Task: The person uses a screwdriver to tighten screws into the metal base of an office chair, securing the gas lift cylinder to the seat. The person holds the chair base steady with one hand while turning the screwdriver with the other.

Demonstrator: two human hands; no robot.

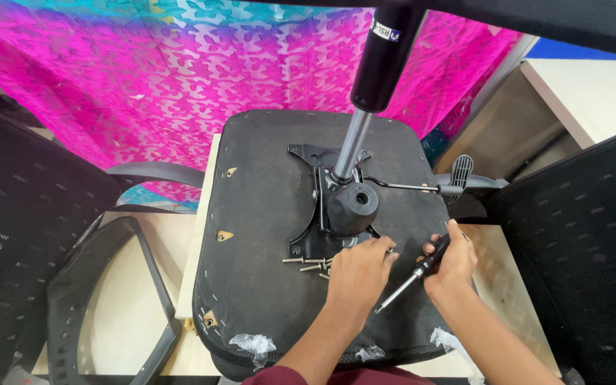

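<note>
An upturned black office chair seat [265,214] lies on a wooden table. A black metal tilt mechanism plate [340,207] is bolted on its underside, with a gas lift cylinder [376,71] rising from it. My left hand [358,271] rests on the seat at the plate's near corner, fingers down among several loose silver bolts [306,264]. My right hand [450,264] holds a screwdriver [411,278] with a black handle, its shaft pointing down-left toward my left hand.
A black armrest frame [101,299] lies on the table at left. Mesh chair backs stand at far left [8,214] and far right [579,235]. A pink patterned cloth [180,78] hangs behind. The lever paddle [460,175] sticks out right of the seat.
</note>
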